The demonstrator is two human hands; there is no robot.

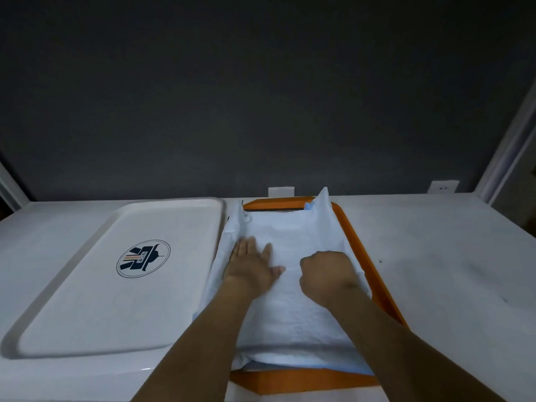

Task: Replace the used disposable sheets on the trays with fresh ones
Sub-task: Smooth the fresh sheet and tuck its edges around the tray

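An orange tray (345, 224) lies in the middle of the white counter, covered by a white disposable sheet (290, 227) with a blue underside; the sheet's edges stand up along the tray's sides. My left hand (253, 264) lies flat on the sheet's left part, fingers straight and spread. My right hand (326, 274) rests on the sheet's right part with its fingers curled under; whether they pinch the sheet is hidden. A white tray (87, 285) with a round dark logo (143, 258) sits to the left, bare of any sheet.
The white counter (435, 256) stretches to the right of the orange tray. A dark wall rises behind, with two white wall outlets (443, 187) at counter level. The white tray's right rim lies close to the sheet's left edge.
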